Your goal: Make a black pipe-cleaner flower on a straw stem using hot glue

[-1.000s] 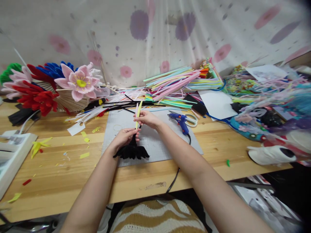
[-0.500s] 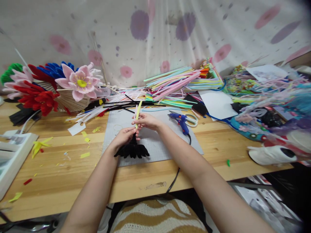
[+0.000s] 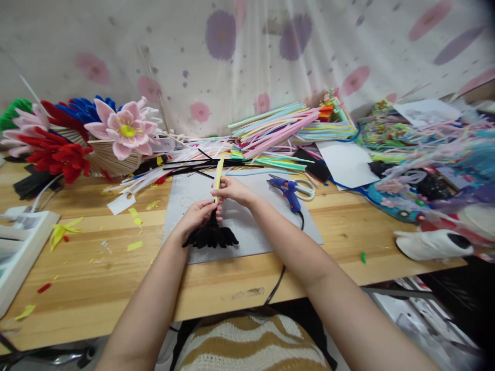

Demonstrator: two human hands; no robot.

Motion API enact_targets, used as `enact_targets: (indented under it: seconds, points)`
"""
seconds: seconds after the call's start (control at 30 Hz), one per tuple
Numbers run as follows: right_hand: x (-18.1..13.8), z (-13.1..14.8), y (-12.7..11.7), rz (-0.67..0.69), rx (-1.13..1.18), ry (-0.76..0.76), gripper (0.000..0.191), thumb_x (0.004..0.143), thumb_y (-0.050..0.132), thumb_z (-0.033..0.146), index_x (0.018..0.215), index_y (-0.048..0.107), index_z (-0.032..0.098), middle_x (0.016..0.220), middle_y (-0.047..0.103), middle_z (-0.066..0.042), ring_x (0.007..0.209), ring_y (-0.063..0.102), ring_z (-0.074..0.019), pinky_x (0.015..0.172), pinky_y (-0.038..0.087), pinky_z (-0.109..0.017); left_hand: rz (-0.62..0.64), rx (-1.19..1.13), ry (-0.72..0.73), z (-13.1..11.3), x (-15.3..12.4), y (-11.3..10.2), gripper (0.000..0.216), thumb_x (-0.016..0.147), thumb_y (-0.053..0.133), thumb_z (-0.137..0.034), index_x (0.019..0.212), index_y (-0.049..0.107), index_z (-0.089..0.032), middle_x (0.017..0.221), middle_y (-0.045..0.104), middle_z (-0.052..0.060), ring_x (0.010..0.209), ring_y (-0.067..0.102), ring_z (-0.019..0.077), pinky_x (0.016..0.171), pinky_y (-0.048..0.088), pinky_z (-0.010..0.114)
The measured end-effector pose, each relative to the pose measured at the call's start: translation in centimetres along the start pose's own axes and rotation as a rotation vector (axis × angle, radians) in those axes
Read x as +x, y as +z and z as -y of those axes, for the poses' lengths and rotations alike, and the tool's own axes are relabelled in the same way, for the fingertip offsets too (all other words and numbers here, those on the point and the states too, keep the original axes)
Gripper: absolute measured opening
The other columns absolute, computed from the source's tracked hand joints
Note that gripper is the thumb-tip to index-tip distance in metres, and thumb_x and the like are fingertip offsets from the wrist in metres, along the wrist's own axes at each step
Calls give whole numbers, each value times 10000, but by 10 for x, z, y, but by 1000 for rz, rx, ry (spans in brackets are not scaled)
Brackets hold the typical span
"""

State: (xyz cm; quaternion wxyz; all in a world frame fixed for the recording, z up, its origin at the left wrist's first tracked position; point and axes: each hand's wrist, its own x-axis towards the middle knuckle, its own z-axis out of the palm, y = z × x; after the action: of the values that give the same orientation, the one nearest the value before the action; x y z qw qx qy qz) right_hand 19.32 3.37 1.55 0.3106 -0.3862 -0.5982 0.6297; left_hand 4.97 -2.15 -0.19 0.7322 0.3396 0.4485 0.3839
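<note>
A black fuzzy flower hangs head down over the grey mat. My left hand is closed around its upper part, where the black meets a pale yellow strip that stands upright. Just above, my right hand pinches that yellow strip between thumb and fingers. Both hands nearly touch each other. The fingers hide the place where the strip joins the flower. A blue glue gun lies on the mat to the right of my right hand, beside scissors.
Bundles of pastel pipe cleaners lie along the back. At the left stand finished fuzzy flowers, with yellow scraps nearby. A white power strip is at the left edge, a white object at the right. The glue gun's cord crosses the front edge.
A pink strip beside the yellow one, seen separately before, now lines up with it or is hidden. My right hand has shifted slightly; the left still holds the flower.
</note>
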Motion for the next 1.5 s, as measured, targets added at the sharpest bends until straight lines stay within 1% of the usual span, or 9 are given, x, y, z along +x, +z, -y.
enact_targets:
  seconds: [0.1, 0.2, 0.3, 0.53, 0.7, 0.87, 1.0, 1.4, 1.5]
  points:
    - [-3, 2, 0, -36, -241, 22, 157, 766, 539, 300, 783, 511, 146, 605, 548, 34, 377, 390, -27, 385, 286, -168, 18, -41, 9, -1, 0, -2, 190, 655, 680, -154, 838, 670, -104, 639, 595, 10, 548, 539, 75, 591, 521, 250]
    - [-12, 5, -4, 71, -433, 53, 265, 834, 430, 368, 797, 561, 141, 670, 578, 13, 390, 376, -24, 407, 276, -174, 22, -82, 37, -2, 1, -5, 183, 634, 696, -156, 806, 669, -101, 639, 584, 4, 553, 526, 74, 596, 526, 266]
    - [-23, 6, -8, 98, -629, -21, 274, 832, 446, 343, 766, 609, 132, 657, 580, 4, 516, 440, -53, 507, 305, -177, 21, -79, 61, -4, 1, -7, 158, 627, 703, -177, 757, 662, -97, 624, 582, 4, 547, 515, 69, 596, 522, 262]
    - [-40, 9, -3, 37, -967, -293, 176, 797, 500, 230, 825, 664, 172, 815, 644, -33, 692, 503, -111, 612, 292, -218, -108, 6, 100, -6, 0, -2, 227, 678, 654, -207, 880, 646, -106, 620, 605, 8, 564, 553, 91, 568, 496, 239]
    - [-41, 16, -4, 67, -1018, -297, 198, 787, 515, 247, 875, 681, 185, 843, 650, -47, 732, 519, -127, 625, 301, -223, -140, 85, 138, -5, 3, -1, 155, 674, 633, -245, 722, 624, -98, 535, 553, -17, 453, 489, 64, 475, 461, 205]
    - [-35, 19, -8, 59, -938, -206, 259, 775, 528, 375, 812, 683, 171, 763, 641, -22, 673, 506, -106, 592, 296, -214, -106, 119, 154, -6, 0, 0, 207, 677, 610, -296, 738, 630, -100, 521, 531, -27, 434, 477, 68, 453, 452, 207]
    - [-19, 12, -4, -123, -725, -108, 376, 757, 511, 483, 738, 663, 139, 700, 631, -16, 640, 503, -90, 582, 316, -202, -134, 141, 137, -6, -3, 4, 198, 657, 633, -307, 691, 618, -112, 519, 530, -32, 431, 474, 70, 459, 452, 214]
    - [-1, 3, 15, -282, -153, 122, 111, 689, 579, 199, 634, 496, 151, 510, 554, 24, 409, 456, -49, 405, 319, -172, -68, 14, 42, -3, 1, -4, 250, 579, 728, -294, 722, 639, -109, 589, 586, 0, 487, 514, 89, 508, 489, 253]
    - [-4, 5, 17, -310, -145, 149, 145, 673, 597, 193, 643, 459, 162, 502, 544, 31, 383, 443, -45, 383, 312, -169, -64, 22, 28, -1, 2, -5, 257, 564, 738, -297, 701, 630, -107, 578, 587, 7, 473, 520, 90, 489, 483, 241]
